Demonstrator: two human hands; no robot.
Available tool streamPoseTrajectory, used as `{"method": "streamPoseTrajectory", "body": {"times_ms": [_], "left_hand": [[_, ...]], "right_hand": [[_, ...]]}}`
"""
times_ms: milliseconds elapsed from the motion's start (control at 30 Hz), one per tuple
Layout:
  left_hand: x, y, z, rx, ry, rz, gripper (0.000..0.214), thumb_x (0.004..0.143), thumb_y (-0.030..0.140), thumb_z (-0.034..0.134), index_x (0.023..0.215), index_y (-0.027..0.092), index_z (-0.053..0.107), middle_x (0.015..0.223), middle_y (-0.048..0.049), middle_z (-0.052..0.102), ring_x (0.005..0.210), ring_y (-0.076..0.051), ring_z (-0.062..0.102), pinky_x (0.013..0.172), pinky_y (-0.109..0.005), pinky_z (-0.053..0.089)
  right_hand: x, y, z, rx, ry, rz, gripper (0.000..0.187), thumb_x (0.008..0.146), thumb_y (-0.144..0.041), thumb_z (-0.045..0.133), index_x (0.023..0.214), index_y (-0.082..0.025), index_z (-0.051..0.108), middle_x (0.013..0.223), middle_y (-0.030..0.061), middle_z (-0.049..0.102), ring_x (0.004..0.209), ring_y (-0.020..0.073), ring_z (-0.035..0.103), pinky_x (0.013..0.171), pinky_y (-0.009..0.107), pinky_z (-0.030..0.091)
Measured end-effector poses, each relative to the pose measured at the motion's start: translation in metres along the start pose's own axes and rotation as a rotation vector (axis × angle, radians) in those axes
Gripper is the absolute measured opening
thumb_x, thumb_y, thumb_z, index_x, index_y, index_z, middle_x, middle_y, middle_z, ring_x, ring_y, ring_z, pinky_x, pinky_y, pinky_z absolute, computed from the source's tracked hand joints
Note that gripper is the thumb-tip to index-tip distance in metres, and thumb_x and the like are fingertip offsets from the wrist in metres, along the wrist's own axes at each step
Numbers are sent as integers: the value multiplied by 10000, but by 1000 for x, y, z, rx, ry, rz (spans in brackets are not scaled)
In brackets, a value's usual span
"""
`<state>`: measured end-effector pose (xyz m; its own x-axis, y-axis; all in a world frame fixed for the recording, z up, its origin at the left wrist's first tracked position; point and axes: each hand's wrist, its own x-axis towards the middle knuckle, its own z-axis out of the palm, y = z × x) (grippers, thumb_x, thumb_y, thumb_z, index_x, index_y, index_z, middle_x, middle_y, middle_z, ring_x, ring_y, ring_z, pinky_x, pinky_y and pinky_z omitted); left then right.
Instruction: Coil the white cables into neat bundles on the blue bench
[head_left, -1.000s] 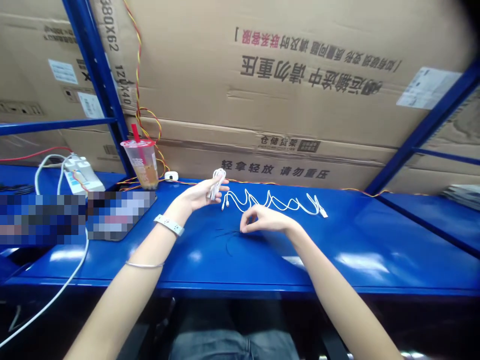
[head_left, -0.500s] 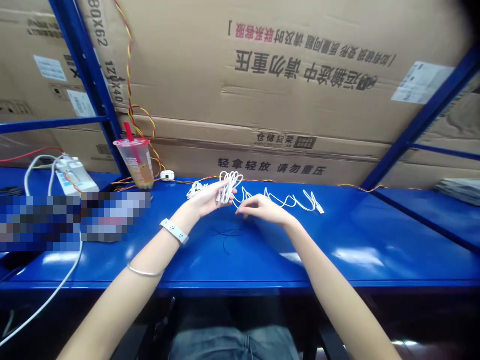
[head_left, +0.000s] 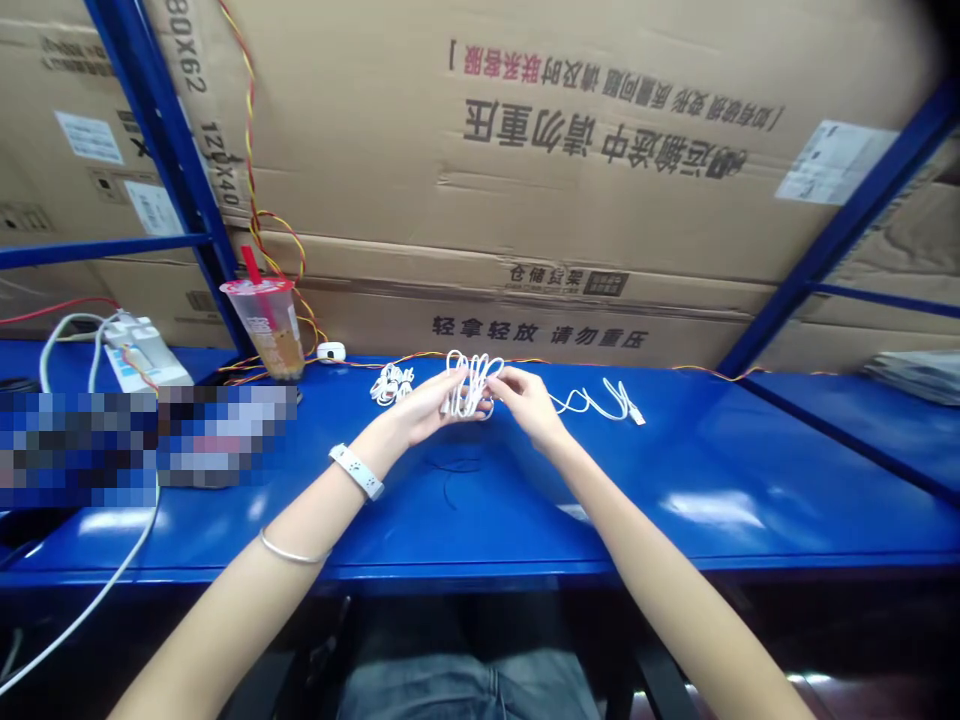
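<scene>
A white USB cable (head_left: 474,384) is gathered in several loops in my left hand (head_left: 433,408), whose thumb and fingers close around the loops. At the right side of the bundle, my right hand (head_left: 529,402) pinches the same cable between thumb and fingers. The loose end of the cable trails rightward over the blue shelf (head_left: 675,470) and finishes in a USB plug (head_left: 636,414). Another coiled white cable (head_left: 391,384) lies just behind and left of my left hand. Thin black ties (head_left: 454,468) rest on the shelf in front of my hands.
A drink cup (head_left: 268,325) with a red straw stands at the back left, near a small white case (head_left: 331,351). Further left sits a white power strip (head_left: 146,352). Large cardboard boxes (head_left: 390,230) and a red-yellow twisted wire (head_left: 251,150) line the back.
My right hand has come up and left to the cable loops, pinching the strand there. My left hand has shifted slightly right, and the loose run of cable is shorter.
</scene>
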<state>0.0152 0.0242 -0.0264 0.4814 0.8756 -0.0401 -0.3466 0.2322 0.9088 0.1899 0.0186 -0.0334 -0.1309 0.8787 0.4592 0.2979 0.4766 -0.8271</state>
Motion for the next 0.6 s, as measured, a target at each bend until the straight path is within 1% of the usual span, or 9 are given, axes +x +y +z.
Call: {"method": "streamPoseTrajectory", "body": {"times_ms": [67, 133, 233, 333, 433, 533, 600], "left_hand": [[0, 2, 0, -19, 11, -1, 215, 938, 279, 501, 974, 111, 629, 945, -138, 706, 831, -215, 700, 773, -381, 580], [1, 3, -1, -38, 41, 3, 190, 932, 267, 515, 993, 114, 610, 995, -150, 702, 876, -223, 703, 793, -382, 577], [2, 2, -3, -49, 105, 24, 171, 905, 250, 570, 1015, 119, 577, 1050, -160, 694, 869, -216, 712, 772, -352, 583], [3, 2, -5, -37, 128, 42, 191, 882, 244, 611, 1026, 130, 555, 1079, -160, 692, 863, -222, 718, 753, -350, 592], [3, 3, -5, 2, 132, 42, 232, 857, 238, 650, 1043, 135, 557, 1129, -173, 678, 861, -225, 720, 749, -357, 598], [4, 4, -6, 2, 178, 46, 247, 854, 215, 653, 1068, 126, 569, 1193, -184, 652, 854, -216, 721, 738, -338, 600], [7, 4, -7, -30, 199, 45, 239, 858, 192, 642, 1074, 114, 574, 1206, -196, 643, 868, -227, 721, 744, -348, 601]], "right_hand": [[1, 1, -1, 68, 62, 62, 237, 812, -414, 562, 730, -192, 551, 752, 35, 666, 740, 182, 634, 709, 299, 504], [2, 0, -3, 166, 96, 145, 206, 828, -397, 529, 748, -209, 497, 772, 36, 670, 706, 176, 646, 664, 297, 523], [3, -4, -8, 288, 108, 265, 186, 860, -385, 477, 778, -227, 426, 768, 33, 678, 602, 171, 646, 580, 306, 533], [4, -7, -18, 338, 130, 326, 166, 862, -367, 469, 796, -231, 398, 723, 18, 669, 528, 170, 634, 515, 304, 517], [4, -4, -36, 343, 146, 339, 165, 838, -348, 510, 795, -226, 407, 722, 19, 669, 518, 162, 636, 512, 295, 522], [0, 3, -61, 329, 167, 364, 125, 838, -296, 512, 795, -215, 427, 734, 35, 679, 533, 162, 653, 515, 281, 530], [-2, 8, -79, 296, 203, 391, 94, 850, -254, 500, 796, -208, 438, 736, 44, 684, 536, 167, 662, 522, 282, 538]]}}
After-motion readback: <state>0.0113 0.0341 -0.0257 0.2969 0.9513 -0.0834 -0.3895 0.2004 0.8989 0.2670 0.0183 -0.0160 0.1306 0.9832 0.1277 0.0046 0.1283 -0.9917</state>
